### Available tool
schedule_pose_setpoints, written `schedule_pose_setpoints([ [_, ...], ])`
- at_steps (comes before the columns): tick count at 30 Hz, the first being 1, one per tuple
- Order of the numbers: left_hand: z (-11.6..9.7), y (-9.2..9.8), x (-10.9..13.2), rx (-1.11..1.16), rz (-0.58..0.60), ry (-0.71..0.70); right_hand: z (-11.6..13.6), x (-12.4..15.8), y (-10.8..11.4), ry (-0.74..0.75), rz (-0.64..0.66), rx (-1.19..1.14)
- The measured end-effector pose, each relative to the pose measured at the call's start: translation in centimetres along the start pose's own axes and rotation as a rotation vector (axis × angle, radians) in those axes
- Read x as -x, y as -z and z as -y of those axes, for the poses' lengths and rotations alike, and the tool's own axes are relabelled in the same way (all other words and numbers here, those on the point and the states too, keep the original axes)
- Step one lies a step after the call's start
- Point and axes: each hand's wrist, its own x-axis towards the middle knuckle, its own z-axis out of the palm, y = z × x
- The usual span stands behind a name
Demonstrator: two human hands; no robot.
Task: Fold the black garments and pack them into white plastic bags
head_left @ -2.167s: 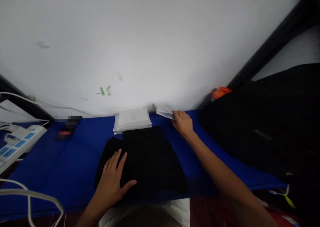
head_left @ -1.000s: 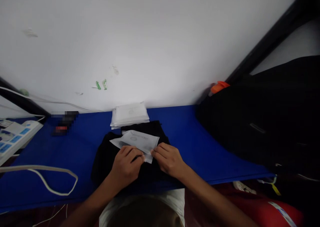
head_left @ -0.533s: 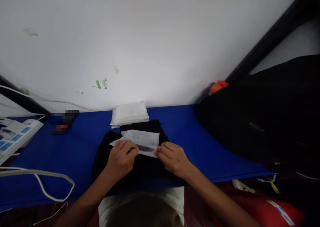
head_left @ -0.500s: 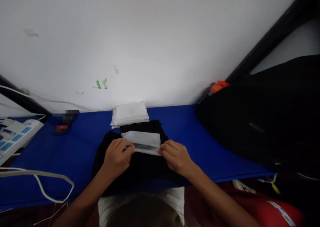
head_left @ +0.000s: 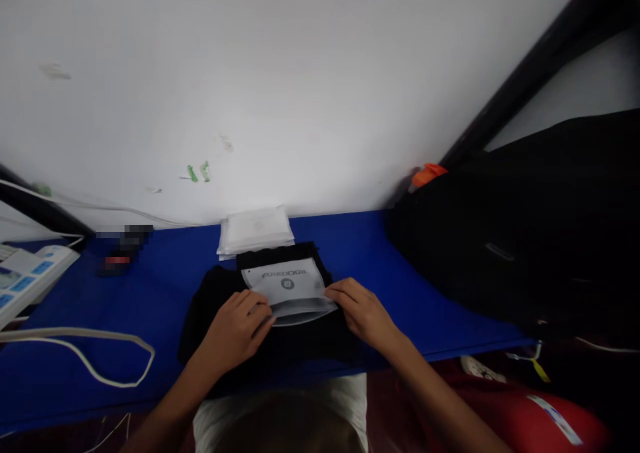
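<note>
I have the left hand [head_left: 240,326] pinching one near corner of the printed pouch [head_left: 287,284] and the right hand [head_left: 363,312] pinching the other. Between them the pouch lies on folded black fabric [head_left: 213,300], its near edge gaping slightly. Beyond the left hand I see stacked white packets [head_left: 257,230] on the blue bench [head_left: 360,246]; an orange item [head_left: 429,174] sits beyond the right hand.
</note>
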Motion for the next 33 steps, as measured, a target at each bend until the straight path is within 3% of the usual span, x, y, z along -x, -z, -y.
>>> schedule_pose_setpoints([
  [2, -0.2, 0.0, -1.2, 0.014, -0.048, -0.005, 1.8, -0.9, -0.1, 0.109, -0.058, -0.037],
  [5, -0.1, 0.2, -2.4, 0.025, -0.147, 0.041, 4.6, -2.9, -1.5, 0.226, 0.03, -0.009],
  [7, 0.1, 0.3, -2.8, 0.009, -0.189, 0.056, 5.8, -4.4, -3.0, 0.135, 0.16, 0.074],
  [11, 0.2, 0.4, -3.0, -0.035, -0.219, 0.036, 5.9, -6.5, -5.5, -0.202, 0.414, 0.246],
  [13, 0.2, 0.3, -3.0, -0.062, -0.199, 0.044, 5.3, -6.8, -6.0, -0.213, 0.436, 0.301],
  [15, 0.2, 0.5, -3.0, -0.102, -0.153, 0.065, 5.0, -6.6, -5.7, -0.108, 0.353, 0.307],
  [17, 0.4, 1.0, -3.2, -0.145, -0.136, 0.082, 5.1, -6.1, -4.7, 0.081, 0.159, 0.261],
  [20, 1.3, 2.3, -4.2, -0.202, -0.253, 0.084, 6.0, -5.6, -2.2, 0.388, -0.186, 0.16],
  [22, 2.4, 3.1, -5.2, -0.224, -0.345, 0.049, 6.7, -5.5, -0.7, 0.51, -0.312, 0.107],
  [25, 5.0, 3.2, -6.8, -0.258, -0.366, 0.032, 6.9, -5.5, 0.4, 0.551, -0.349, 0.055],
  [29, 9.5, 1.4, -8.6, -0.248, -0.133, 0.285, 5.6, -5.3, -0.5, 0.497, -0.289, 0.011],
  [31, 11.1, 0.6, -9.0, -0.211, -0.037, 0.326, 4.7, -5.1, -1.3, 0.435, -0.203, 0.036],
  [33, 11.2, 0.2, -8.9, -0.181, 0.009, 0.311, 3.7, -4.8, -2.0, 0.363, -0.105, 0.08],
])
